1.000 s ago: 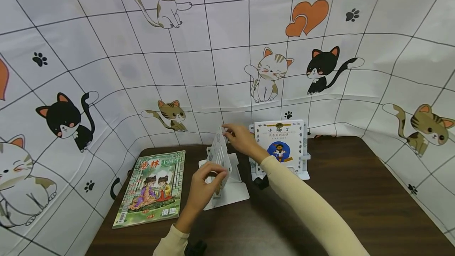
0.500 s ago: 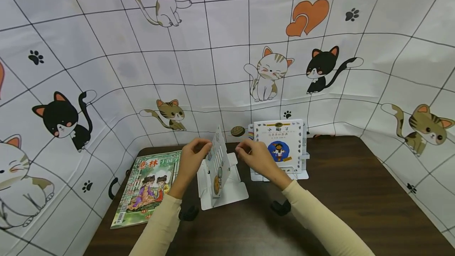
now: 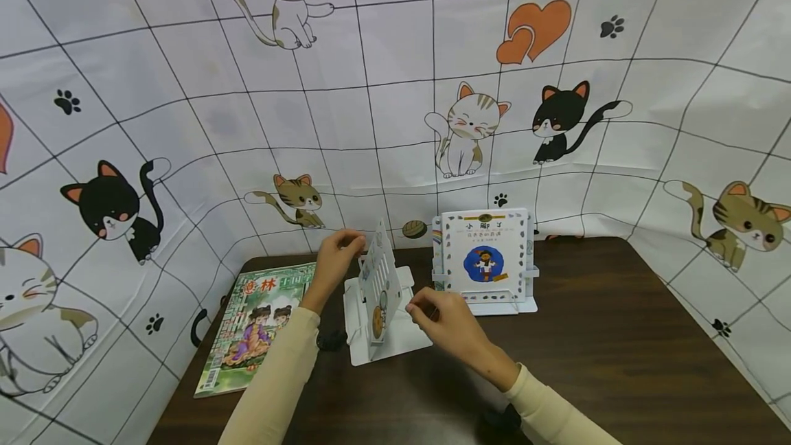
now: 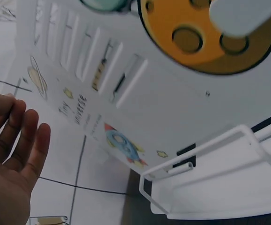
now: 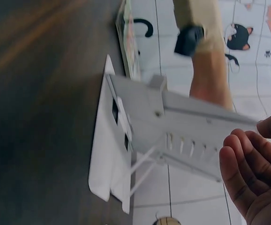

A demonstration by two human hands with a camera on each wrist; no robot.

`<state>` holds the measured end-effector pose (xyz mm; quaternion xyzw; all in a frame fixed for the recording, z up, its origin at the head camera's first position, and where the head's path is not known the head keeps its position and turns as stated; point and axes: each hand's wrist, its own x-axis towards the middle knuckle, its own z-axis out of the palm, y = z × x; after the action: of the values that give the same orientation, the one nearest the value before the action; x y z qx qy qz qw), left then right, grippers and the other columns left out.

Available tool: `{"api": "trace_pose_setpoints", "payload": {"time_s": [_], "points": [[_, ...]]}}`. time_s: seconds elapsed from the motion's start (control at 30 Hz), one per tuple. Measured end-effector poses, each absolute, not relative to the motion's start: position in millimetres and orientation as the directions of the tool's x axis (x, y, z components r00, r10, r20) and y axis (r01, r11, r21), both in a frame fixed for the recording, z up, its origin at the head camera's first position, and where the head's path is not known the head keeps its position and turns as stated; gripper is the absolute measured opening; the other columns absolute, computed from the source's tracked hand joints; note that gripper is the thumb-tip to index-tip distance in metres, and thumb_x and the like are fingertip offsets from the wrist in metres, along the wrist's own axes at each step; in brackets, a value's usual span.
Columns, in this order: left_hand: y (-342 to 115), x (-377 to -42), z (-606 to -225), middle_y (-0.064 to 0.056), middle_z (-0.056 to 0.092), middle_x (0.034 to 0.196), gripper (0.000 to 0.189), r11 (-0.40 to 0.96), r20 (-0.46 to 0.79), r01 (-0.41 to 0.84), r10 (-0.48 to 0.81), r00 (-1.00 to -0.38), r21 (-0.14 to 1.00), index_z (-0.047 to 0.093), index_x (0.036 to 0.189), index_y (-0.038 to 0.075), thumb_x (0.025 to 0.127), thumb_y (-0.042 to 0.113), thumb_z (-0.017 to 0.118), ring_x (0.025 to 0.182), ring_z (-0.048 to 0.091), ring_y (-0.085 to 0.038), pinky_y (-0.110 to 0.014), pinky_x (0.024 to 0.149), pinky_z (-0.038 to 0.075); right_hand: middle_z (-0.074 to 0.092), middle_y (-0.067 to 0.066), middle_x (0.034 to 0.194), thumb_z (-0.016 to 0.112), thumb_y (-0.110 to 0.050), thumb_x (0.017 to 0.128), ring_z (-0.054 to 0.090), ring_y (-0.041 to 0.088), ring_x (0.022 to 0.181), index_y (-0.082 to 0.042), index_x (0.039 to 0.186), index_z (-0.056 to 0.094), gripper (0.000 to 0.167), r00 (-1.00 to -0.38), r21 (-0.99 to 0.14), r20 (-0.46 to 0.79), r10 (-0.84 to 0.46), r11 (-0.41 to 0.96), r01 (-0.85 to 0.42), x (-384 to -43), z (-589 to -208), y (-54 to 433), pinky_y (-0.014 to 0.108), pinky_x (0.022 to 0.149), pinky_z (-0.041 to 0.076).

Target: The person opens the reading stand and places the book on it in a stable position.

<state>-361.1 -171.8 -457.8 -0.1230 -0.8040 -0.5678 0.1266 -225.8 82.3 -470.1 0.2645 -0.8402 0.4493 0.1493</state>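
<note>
A white metal book stand (image 3: 375, 294) with a slotted back panel and space pictures stands upright on the table, turned edge-on to the head view. My left hand (image 3: 336, 259) is beside its upper left edge, fingers loosely bent and holding nothing. In the left wrist view, that hand (image 4: 16, 145) is apart from the panel (image 4: 172, 98), which shows an orange planet and a wire page holder. My right hand (image 3: 448, 325) hovers over the right side of the base, thumb near the fingertips. In the right wrist view, its fingers (image 5: 252, 164) overlap the end of the panel (image 5: 191, 122) and grip nothing.
A second white stand (image 3: 533, 271) holds an upright picture book (image 3: 485, 239) at the back right. A green magazine (image 3: 259, 321) lies flat at the left, partly behind the left sleeve. A cat-print cloth (image 3: 395, 122) hangs behind the dark wooden table (image 3: 605, 335).
My left hand has gone from the stand's front edge up to its upper left. My right hand has left the panel's top and come down and toward me. The stand has barely moved.
</note>
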Motion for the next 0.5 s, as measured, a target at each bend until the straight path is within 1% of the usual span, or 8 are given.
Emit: {"api": "trace_pose_setpoints", "payload": {"time_s": [0.07,0.17,0.23,0.27,0.33,0.4,0.47,0.5], "points": [[-171.5,-365.2,-459.4,-0.02,0.073,0.1,0.026,0.34,0.321,0.321,0.058,-0.945,0.884,0.073,0.12,-0.005,0.106,0.017,0.068,0.09,0.069,-0.029,-0.04,0.083,0.06,0.074,-0.008,0.082,0.072,-0.021,0.103,0.057,-0.003,0.063,-0.018,0.097,0.075,0.008,-0.81,-0.671,0.493,-0.319,0.453,-0.587,-221.9,-473.5,77.2,0.02,0.058,0.053],[-169.7,-370.4,-462.1,-0.021,0.072,0.107,0.025,0.367,0.274,0.275,0.055,-0.96,0.889,0.073,0.122,-0.003,0.108,0.017,0.065,0.099,0.07,-0.039,-0.037,0.083,0.06,0.075,-0.008,0.083,0.073,-0.023,0.103,0.059,-0.001,0.063,-0.019,0.097,0.076,0.008,-0.809,-0.664,0.493,-0.321,0.462,-0.588,-218.7,-477.8,70.5,0.019,0.059,0.053],[-168.0,-373.7,-463.6,-0.021,0.072,0.112,0.025,0.397,0.254,0.253,0.052,-0.966,0.882,0.072,0.123,-0.001,0.108,0.018,0.064,0.105,0.069,-0.04,-0.032,0.083,0.057,0.075,-0.008,0.083,0.072,-0.023,0.104,0.06,0.002,0.064,-0.018,0.098,0.076,0.008,-0.815,-0.672,0.483,-0.32,0.461,-0.579,-218.2,-479.7,67.2,0.019,0.059,0.053],[-167.0,-374.8,-463.8,-0.02,0.071,0.116,0.025,0.41,0.244,0.243,0.052,-0.968,0.879,0.072,0.124,0.0,0.109,0.018,0.063,0.108,0.069,-0.039,-0.032,0.085,0.057,0.074,-0.008,0.082,0.072,-0.023,0.104,0.06,0.003,0.064,-0.019,0.099,0.076,0.008,-0.818,-0.676,0.478,-0.32,0.461,-0.575,-218.1,-480.1,66.0,0.019,0.059,0.053],[-165.8,-377.0,-465.0,-0.02,0.07,0.124,0.027,0.424,0.226,0.229,0.06,-0.972,0.876,0.07,0.128,0.001,0.11,0.019,0.061,0.115,0.067,-0.037,-0.037,0.091,0.057,0.073,-0.009,0.081,0.072,-0.023,0.104,0.061,0.005,0.064,-0.019,0.099,0.076,0.008,-0.826,-0.682,0.469,-0.314,0.465,-0.564,-217.9,-479.9,63.3,0.019,0.059,0.053],[-164.6,-379.0,-466.1,-0.021,0.067,0.132,0.03,0.422,0.209,0.223,0.08,-0.975,0.879,0.067,0.133,0.001,0.11,0.019,0.06,0.122,0.065,-0.036,-0.045,0.099,0.057,0.071,-0.01,0.08,0.071,-0.022,0.105,0.061,0.006,0.063,-0.019,0.099,0.076,0.008,-0.834,-0.692,0.458,-0.308,0.465,-0.552,-217.8,-478.9,61.0,0.02,0.059,0.053],[-163.8,-380.5,-467.2,-0.022,0.064,0.139,0.033,0.424,0.199,0.227,0.11,-0.974,0.877,0.064,0.138,0.0,0.111,0.019,0.059,0.129,0.062,-0.038,-0.053,0.105,0.055,0.069,-0.011,0.078,0.07,-0.021,0.105,0.061,0.007,0.061,-0.018,0.099,0.076,0.009,-0.84,-0.701,0.452,-0.299,0.463,-0.542,-218.2,-478.2,58.8,0.02,0.057,0.052],[-163.8,-381.2,-468.3,-0.022,0.063,0.142,0.035,0.425,0.194,0.229,0.125,-0.973,0.876,0.063,0.14,0.0,0.111,0.019,0.059,0.132,0.062,-0.039,-0.054,0.107,0.055,0.068,-0.012,0.077,0.07,-0.02,0.105,0.061,0.007,0.061,-0.018,0.098,0.075,0.009,-0.844,-0.703,0.449,-0.294,0.466,-0.537,-218.6,-477.9,57.6,0.02,0.057,0.052]]}}
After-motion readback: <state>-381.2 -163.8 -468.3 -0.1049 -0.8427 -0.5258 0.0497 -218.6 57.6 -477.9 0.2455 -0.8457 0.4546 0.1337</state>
